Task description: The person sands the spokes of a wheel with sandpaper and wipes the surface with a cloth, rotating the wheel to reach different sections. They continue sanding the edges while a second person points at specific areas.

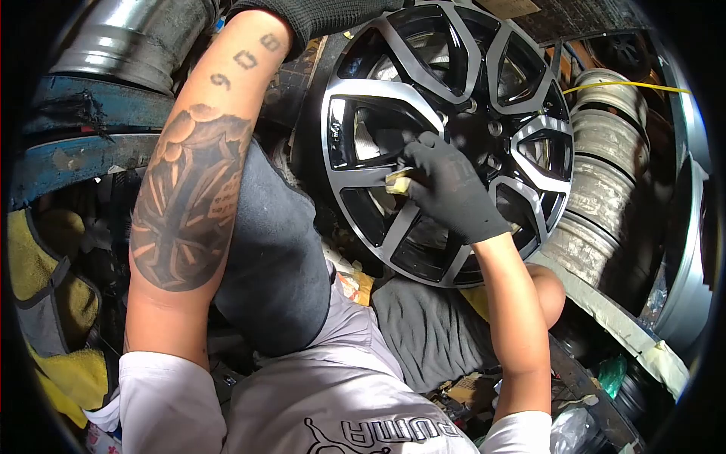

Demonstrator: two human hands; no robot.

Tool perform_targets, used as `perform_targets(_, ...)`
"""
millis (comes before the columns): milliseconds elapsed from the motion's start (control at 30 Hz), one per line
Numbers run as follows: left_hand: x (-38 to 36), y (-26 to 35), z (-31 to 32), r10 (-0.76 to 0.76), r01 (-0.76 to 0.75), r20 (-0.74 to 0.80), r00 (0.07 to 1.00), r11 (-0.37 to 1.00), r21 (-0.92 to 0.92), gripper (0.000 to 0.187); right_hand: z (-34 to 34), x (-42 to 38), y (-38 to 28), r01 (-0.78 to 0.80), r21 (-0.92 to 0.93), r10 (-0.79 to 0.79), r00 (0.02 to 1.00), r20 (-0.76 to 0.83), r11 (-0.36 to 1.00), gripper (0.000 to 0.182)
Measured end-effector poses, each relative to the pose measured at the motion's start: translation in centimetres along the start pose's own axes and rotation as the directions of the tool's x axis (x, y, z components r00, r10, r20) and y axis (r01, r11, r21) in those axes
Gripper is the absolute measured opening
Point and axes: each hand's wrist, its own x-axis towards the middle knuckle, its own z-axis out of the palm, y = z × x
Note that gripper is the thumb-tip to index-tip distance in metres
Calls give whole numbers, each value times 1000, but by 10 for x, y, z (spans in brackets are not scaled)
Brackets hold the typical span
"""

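A black and silver alloy wheel (pixel 484 76) with several split spokes stands tilted in front of my legs. My right hand (pixel 454 185), in a dark grey glove, is over a left-hand spoke near the hub. Its fingers are curled round a small folded yellowish piece (pixel 398 182), which looks like a pad or folded sandpaper. My left hand (pixel 344 13), in a black knitted glove, reaches to the wheel's upper edge. The top of the view cuts it off and its fingers do not show clearly.
Bare metal rims (pixel 597 174) are stacked on the right, beside a pale ledge (pixel 620 318). A larger silver rim (pixel 136 45) stands at upper left on blue beams (pixel 83 113). Yellow and grey cloths (pixel 57 295) hang at left. A dark cloth (pixel 431 325) lies below the wheel.
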Motion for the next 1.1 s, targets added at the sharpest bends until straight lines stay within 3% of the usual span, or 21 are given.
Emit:
perform_targets(100, 0, -14, 2, 93, -92, 14, 996, 994, -51, 16, -1, 0, 1, 8, 30, -8, 1000, 10, 1000, 34)
perform_targets(167, 0, -14, -4, 145, -129, 75, 987, 973, -190, 16, 3, 3, -7, 54, -48, -53, 998, 30, 997, 35)
perform_targets(200, -1, -11, -3, 107, -100, 40, 993, 985, -142, 16, 5, 4, -12, 75, -87, -72, 997, 39, 993, 36)
perform_targets(267, -2, -8, 4, 39, -41, -37, 999, 998, -48, 17, 14, 11, -21, 101, 4, -101, 995, 1, 995, 35)
perform_targets(367, 6, -16, 11, 147, -147, -5, 989, 986, -76, 18, 7, 13, -16, 110, 178, -85, 986, -144, 978, 32)
perform_targets(400, 7, -18, 12, 146, -146, 2, 989, 988, -56, 19, -2, 11, -14, 111, 241, -63, 978, -199, 964, 31)
perform_targets(467, 10, -18, 13, 149, -149, 8, 989, 989, -12, 19, -34, 3, -14, -85, 295, 141, 975, -171, 952, 26)
perform_targets(500, 9, -18, 14, 146, -144, 20, 989, 986, -81, 20, -45, -2, -12, -185, 303, 243, 956, -164, 935, 25)
perform_targets(567, 6, -16, 18, 148, -133, 53, 988, 967, -218, 20, -48, -13, 8, -222, 551, 355, 923, -147, 805, 24)
perform_targets(600, 11, -15, 14, 72, -24, 192, 979, 970, -242, 20, -52, -18, 12, -243, 539, 368, 920, -136, 806, 27)
perform_targets(633, 4, -12, 20, 44, 20, 150, 988, 917, -398, 19, -51, -20, 16, -234, 580, 378, 915, -139, 780, 28)
perform_targets(700, 0, -15, 46, -84, 263, 272, 959, 629, -731, 32, -47, -22, 25, -214, 656, 400, 905, -147, 724, 33)
perform_targets(733, 2, -15, 49, -78, 410, 432, 898, 501, -762, 40, -49, -23, 24, -263, 680, 448, 888, -107, 684, 41)
perform_targets(767, 8, -18, 58, -108, 511, 512, 852, 377, -772, 37, -47, -26, 36, -237, 773, 433, 900, -54, 588, 36)
perform_targets(833, 13, -27, 70, 103, 613, 616, 781, 55, -788, 33, -51, -21, 23, -75, 683, 375, 876, -303, 727, 30)
perform_targets(867, 9, -17, 76, 29, 626, 628, 778, 50, -778, 29, -54, -23, 21, -41, 586, 345, 841, -418, 809, 25)
perform_targets(900, 6, -14, 80, 69, 635, 632, 772, -17, -773, 28, -59, -23, 22, 33, 510, 251, 843, -476, 859, 23)
perform_targets(967, 4, -4, 87, 6, 697, 698, 716, -47, -715, 26, -67, -25, 19, 43, 295, 135, 818, -558, 955, 22)
perform_targets(1000, 2, 3, 92, -25, 663, 663, 748, -5, -749, 24, -70, -25, 16, 35, 306, 151, 814, -561, 951, 21)
perform_targets(1033, 2, -2, 99, 36, 679, 678, 734, -36, -733, 25, -75, -28, 17, -11, 569, 292, 866, -405, 822, 23)
perform_targets(1100, 0, 1, 101, 31, 716, 716, 698, -26, -697, 29, -72, -31, 19, -36, 573, 335, 840, -427, 819, 23)
